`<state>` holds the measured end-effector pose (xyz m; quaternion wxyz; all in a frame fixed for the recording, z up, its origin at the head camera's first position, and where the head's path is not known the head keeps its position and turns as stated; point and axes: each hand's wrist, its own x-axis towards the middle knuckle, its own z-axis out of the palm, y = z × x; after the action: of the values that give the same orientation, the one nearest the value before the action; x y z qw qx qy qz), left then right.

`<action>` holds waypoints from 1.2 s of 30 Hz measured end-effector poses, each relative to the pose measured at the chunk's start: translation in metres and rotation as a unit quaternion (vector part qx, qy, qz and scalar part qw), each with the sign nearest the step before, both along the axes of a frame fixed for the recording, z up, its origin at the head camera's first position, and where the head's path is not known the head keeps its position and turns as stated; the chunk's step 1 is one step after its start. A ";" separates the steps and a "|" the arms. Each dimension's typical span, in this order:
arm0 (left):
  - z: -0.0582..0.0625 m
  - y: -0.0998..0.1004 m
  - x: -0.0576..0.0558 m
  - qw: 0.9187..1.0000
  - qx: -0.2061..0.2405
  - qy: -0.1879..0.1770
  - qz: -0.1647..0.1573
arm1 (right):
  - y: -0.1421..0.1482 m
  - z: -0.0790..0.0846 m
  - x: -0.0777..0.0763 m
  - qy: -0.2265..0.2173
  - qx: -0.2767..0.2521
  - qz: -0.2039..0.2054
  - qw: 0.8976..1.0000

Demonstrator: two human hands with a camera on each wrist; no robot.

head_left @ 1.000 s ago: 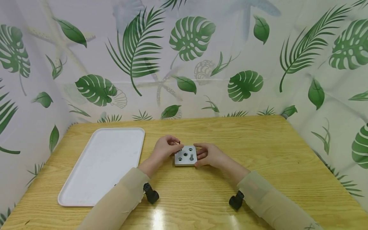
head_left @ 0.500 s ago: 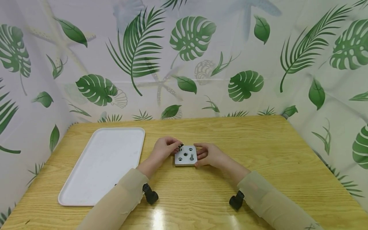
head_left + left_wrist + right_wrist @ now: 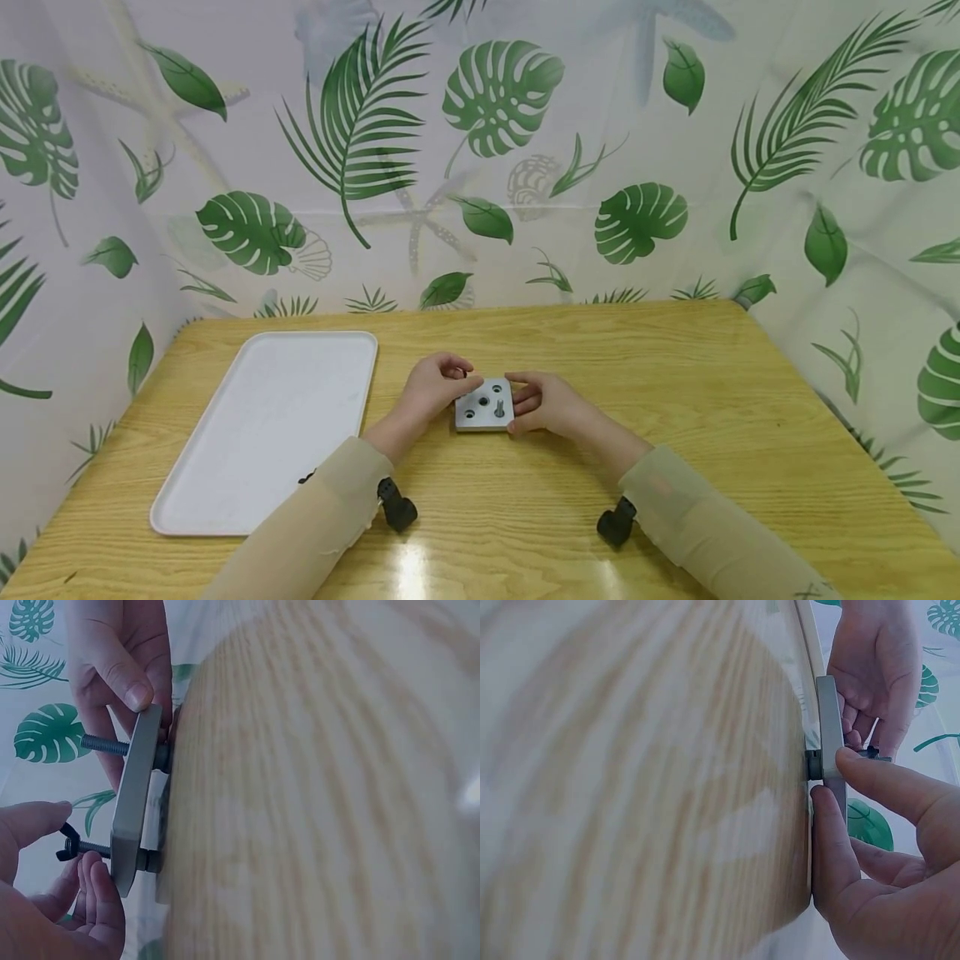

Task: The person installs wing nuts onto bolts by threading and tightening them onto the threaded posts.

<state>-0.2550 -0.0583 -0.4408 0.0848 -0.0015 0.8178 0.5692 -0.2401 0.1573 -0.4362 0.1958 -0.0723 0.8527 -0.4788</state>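
A square grey metal plate [image 3: 480, 412] with several holes lies near the middle of the table. In the left wrist view a bare threaded bolt [image 3: 105, 745] passes through it, and a second bolt carries a black wing nut [image 3: 69, 846] near its tip. My left hand [image 3: 435, 387] has its thumb and curled fingers around this wing nut, thumb tip at one wing. On the opposite side, my right hand [image 3: 551, 406] grips the plate's right edge between thumb and fingers. Bolt heads [image 3: 150, 860] show beneath the plate, between it and the table. In the head view the left hand hides the wing nut.
A white rectangular tray [image 3: 262, 417] lies on the wooden table [image 3: 675, 375] to the left. A small black piece [image 3: 307, 478] shows on it beside the left sleeve. A leaf-patterned cloth [image 3: 540, 250] stands behind the table.
The left thumb has swung forward over the wing nut, which showed at the fingertips half a second ago. Plate and right hand have stayed in place.
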 end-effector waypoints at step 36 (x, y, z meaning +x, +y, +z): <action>0.001 -0.003 0.000 1.000 0.024 -0.005 -0.001 | 0.000 0.000 0.001 -0.011 -0.007 -0.008 1.000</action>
<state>-0.2547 -0.0616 -0.4397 0.0898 -0.0017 0.8032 0.5890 -0.2392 0.1576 -0.4364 0.2009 -0.0617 0.8478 -0.4868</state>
